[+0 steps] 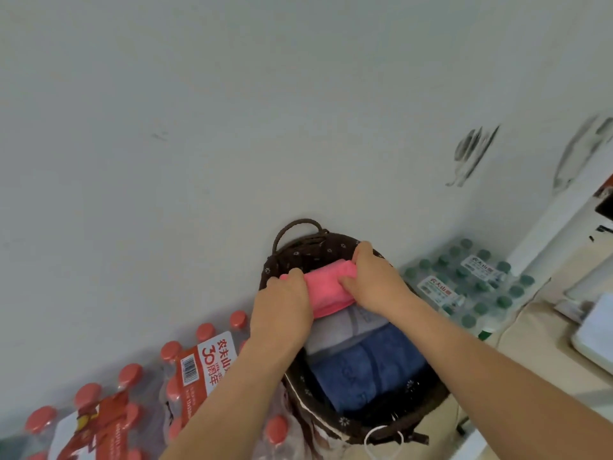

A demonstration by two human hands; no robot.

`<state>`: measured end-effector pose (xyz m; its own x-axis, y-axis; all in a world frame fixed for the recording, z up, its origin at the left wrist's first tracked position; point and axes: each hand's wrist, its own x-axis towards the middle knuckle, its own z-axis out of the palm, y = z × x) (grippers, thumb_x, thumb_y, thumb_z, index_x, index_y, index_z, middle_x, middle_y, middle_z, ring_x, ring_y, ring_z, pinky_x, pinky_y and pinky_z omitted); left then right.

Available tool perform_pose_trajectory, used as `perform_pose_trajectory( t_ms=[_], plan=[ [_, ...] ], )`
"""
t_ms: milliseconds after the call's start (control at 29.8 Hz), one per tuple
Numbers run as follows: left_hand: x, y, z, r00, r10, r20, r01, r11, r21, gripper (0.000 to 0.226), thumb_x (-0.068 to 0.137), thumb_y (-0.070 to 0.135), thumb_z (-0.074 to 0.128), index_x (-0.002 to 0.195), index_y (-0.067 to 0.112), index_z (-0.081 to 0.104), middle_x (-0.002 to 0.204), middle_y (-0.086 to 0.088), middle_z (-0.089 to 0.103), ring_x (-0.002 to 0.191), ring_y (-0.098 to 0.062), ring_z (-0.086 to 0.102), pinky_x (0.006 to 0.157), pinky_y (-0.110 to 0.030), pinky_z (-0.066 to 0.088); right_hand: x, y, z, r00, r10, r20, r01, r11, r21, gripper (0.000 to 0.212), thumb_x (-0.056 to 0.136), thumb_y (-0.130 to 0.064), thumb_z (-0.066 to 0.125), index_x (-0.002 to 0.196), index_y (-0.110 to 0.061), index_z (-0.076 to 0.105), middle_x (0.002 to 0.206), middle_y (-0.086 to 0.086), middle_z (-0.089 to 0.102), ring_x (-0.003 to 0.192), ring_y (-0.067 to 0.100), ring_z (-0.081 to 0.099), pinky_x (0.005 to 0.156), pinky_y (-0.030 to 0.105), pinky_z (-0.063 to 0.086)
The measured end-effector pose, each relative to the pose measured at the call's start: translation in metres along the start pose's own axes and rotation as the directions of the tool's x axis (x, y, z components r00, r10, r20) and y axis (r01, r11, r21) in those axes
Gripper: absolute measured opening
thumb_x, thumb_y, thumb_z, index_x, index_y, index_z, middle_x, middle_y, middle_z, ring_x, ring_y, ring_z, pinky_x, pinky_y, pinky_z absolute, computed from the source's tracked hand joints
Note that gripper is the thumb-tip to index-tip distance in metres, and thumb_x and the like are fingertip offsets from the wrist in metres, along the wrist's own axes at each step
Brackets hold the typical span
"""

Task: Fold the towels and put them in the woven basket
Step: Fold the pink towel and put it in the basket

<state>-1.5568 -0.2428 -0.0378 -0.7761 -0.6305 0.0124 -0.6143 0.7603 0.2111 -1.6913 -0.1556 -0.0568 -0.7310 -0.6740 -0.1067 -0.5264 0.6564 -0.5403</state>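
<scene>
Now both hands, the left hand (282, 307) and right hand (371, 277), clamp the folded pink towel (326, 287) inside the woven basket (298, 257), beside the grey towel (341, 330); releasing it likely follows.

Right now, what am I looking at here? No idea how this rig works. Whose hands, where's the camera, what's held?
There is no robot. A person wears one wide-angle camera on the head, looking forward and down, so the two bare arms reach in from the bottom of the picture.

The left hand and right hand each grip an end of a folded pink towel and hold it at the far end of a dark woven basket by a white wall.

Already in the basket lie a grey towel and, nearer the person, a blue towel.

Beside the basket are shrink-wrapped packs of bottles: red caps on the left, green caps on the right.
</scene>
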Motion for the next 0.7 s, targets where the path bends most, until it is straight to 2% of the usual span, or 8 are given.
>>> perform_pose_trajectory(
  t_ms=[134,201,268,369,470,537,638,705],
  plan=[
    [0.0,0.002,0.007,0.998,0.037,0.043,-0.043,0.989,0.144,0.026,0.093,0.006,0.038,0.117,0.013,0.046,0.102,-0.012,0.059,0.089,-0.03,0.059,0.061,-0.034,0.033,0.001,0.003,0.008,0.995,-0.104,0.007,0.103,0.979,-0.178,0.022,0.093,-0.021,0.047,0.111,-0.011,0.039,0.086,0.009,0.058,0.08,0.032,0.06,0.064,0.037,0.043],
    [-0.001,0.003,0.007,0.997,0.031,0.066,-0.044,0.979,0.201,0.028,0.093,0.009,0.041,0.12,0.017,0.045,0.106,-0.012,0.054,0.093,-0.03,0.057,0.062,-0.034,0.035,0.0,0.003,0.01,0.974,-0.218,-0.068,0.166,0.88,-0.446,0.019,0.09,-0.018,0.049,0.108,-0.014,0.046,0.091,0.01,0.054,0.084,0.032,0.058,0.056,0.035,0.036],
    [0.001,0.002,0.008,0.997,0.067,0.031,-0.073,0.956,0.285,0.023,0.093,0.014,0.046,0.114,0.018,0.053,0.111,-0.01,0.048,0.103,-0.028,0.048,0.065,-0.033,0.033,0.0,0.0,0.008,0.923,-0.365,-0.121,0.234,0.781,-0.578,0.014,0.086,-0.02,0.058,0.099,-0.015,0.056,0.096,0.01,0.053,0.089,0.029,0.053,0.053,0.033,0.032],
    [0.008,-0.008,0.013,0.982,0.181,-0.055,-0.158,0.943,0.294,0.022,0.094,0.031,0.048,0.097,0.017,0.064,0.107,-0.004,0.049,0.103,-0.024,0.044,0.069,-0.031,0.033,0.004,0.004,-0.001,0.888,-0.444,0.12,0.453,0.803,-0.387,0.028,0.093,-0.042,0.05,0.103,-0.018,0.06,0.102,0.002,0.052,0.098,0.022,0.049,0.071,0.034,0.043],
    [0.009,-0.018,0.018,0.966,0.253,0.055,-0.259,0.943,0.21,0.034,0.096,0.05,0.037,0.091,0.019,0.051,0.103,-0.001,0.058,0.094,-0.022,0.053,0.073,-0.033,0.036,0.006,0.011,-0.015,0.85,-0.427,0.308,0.517,0.788,-0.335,0.044,0.086,-0.055,0.057,0.115,-0.022,0.056,0.11,-0.001,0.049,0.102,0.018,0.048,0.08,0.031,0.041],
    [0.01,-0.02,0.017,0.95,0.302,0.083,-0.313,0.914,0.257,0.036,0.093,0.058,0.035,0.087,0.023,0.038,0.098,0.001,0.061,0.086,-0.021,0.056,0.071,-0.032,0.03,0.006,0.015,-0.018,0.812,-0.464,0.355,0.582,0.691,-0.428,0.042,0.084,-0.047,0.062,0.117,-0.023,0.053,0.112,-0.001,0.046,0.102,0.018,0.046,0.08,0.033,0.043],
    [0.012,-0.022,0.015,0.935,0.327,0.136,-0.353,0.887,0.297,0.046,0.087,0.064,0.045,0.099,0.02,0.045,0.096,0.003,0.06,0.086,-0.022,0.058,0.075,-0.034,0.034,0.006,0.02,-0.013,0.74,-0.607,0.289,0.661,0.577,-0.48,0.019,0.082,-0.027,0.062,0.099,-0.02,0.057,0.098,0.002,0.052,0.09,0.023,0.052,0.068,0.037,0.043],
    [0.015,-0.022,0.014,0.936,0.319,0.15,-0.35,0.892,0.286,0.045,0.083,0.059,0.053,0.106,0.021,0.047,0.1,0.002,0.06,0.09,-0.024,0.058,0.077,-0.034,0.036,0.009,0.023,-0.01,0.712,-0.662,0.235,0.673,0.548,-0.497,0.016,0.072,-0.015,0.069,0.084,-0.019,0.058,0.081,0.002,0.057,0.074,0.024,0.056,0.057,0.035,0.041]
  ],
)
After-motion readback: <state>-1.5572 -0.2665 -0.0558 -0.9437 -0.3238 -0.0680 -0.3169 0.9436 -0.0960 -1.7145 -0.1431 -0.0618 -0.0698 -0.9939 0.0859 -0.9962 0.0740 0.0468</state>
